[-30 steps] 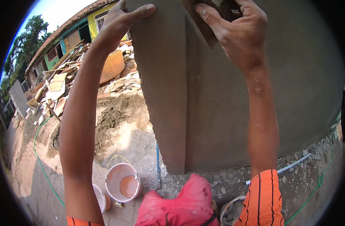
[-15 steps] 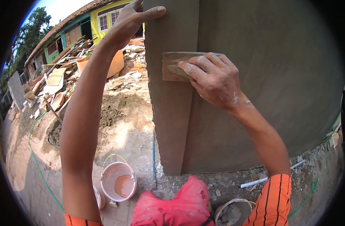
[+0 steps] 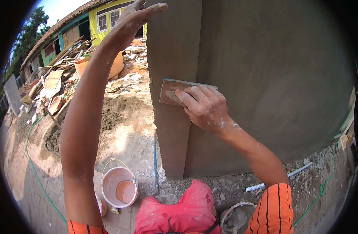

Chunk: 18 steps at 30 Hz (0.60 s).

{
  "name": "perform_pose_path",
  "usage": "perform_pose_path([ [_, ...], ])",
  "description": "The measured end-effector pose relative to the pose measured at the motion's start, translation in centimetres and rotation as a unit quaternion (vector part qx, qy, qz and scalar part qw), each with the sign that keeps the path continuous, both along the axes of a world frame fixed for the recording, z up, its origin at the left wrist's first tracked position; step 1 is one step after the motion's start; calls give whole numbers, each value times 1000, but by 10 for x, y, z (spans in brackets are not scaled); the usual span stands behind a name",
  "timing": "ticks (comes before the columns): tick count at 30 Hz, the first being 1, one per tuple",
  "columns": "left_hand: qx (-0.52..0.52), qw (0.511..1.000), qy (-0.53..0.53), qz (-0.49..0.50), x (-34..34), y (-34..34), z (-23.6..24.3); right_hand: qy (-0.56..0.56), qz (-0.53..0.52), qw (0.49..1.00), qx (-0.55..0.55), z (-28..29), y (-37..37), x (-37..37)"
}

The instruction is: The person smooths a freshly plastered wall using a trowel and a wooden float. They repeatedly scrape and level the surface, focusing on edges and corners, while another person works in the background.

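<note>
Head view: a float [image 3: 172, 87] is clasped by the right hand [image 3: 206, 106], wall [image 3: 265, 82] left open rightward; the left hand [image 3: 128, 24], thumb spread, is held at the ragged edge [image 3: 154, 117].

The float [image 3: 169, 88] is on the wall [image 3: 265, 78], under the right hand [image 3: 205, 107] — left hand [image 3: 130, 23] by the wall's left edge. Leftward, a bucket [image 3: 112, 182]; beyond — rubble [image 3: 126, 85] before a house [image 3: 93, 24].

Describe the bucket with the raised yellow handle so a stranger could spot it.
Find the tall grey wall and follow its left edge down to the blue pipe. Just left stands a pale-rimmed bucket, reddish inside. Unlike the half-hidden bucket at its left and the grey-filled bucket at lower right, its thin yellow handle arches up.
</note>
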<state>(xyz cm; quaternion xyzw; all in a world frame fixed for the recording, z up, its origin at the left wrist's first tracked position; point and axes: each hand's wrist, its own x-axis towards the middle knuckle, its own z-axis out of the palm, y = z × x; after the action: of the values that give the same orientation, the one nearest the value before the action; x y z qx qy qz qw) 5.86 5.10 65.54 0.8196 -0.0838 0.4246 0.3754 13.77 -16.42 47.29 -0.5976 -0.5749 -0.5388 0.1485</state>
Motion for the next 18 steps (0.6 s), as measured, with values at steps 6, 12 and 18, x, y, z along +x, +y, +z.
perform_pose_path([
  [6, -7, 997, -17, -80, -2, -12, -6, 154, 5, 975, -160, -130, -30, -17],
  [12, 5, 995, -33, -93, 0, -3, -2, 560, 154, 807, 104, -82, -47, -19],
  [18, 12, 983, -36, -180, 2, -4, -6, 623, 336, 693, 136, -56, -42, 19],
])
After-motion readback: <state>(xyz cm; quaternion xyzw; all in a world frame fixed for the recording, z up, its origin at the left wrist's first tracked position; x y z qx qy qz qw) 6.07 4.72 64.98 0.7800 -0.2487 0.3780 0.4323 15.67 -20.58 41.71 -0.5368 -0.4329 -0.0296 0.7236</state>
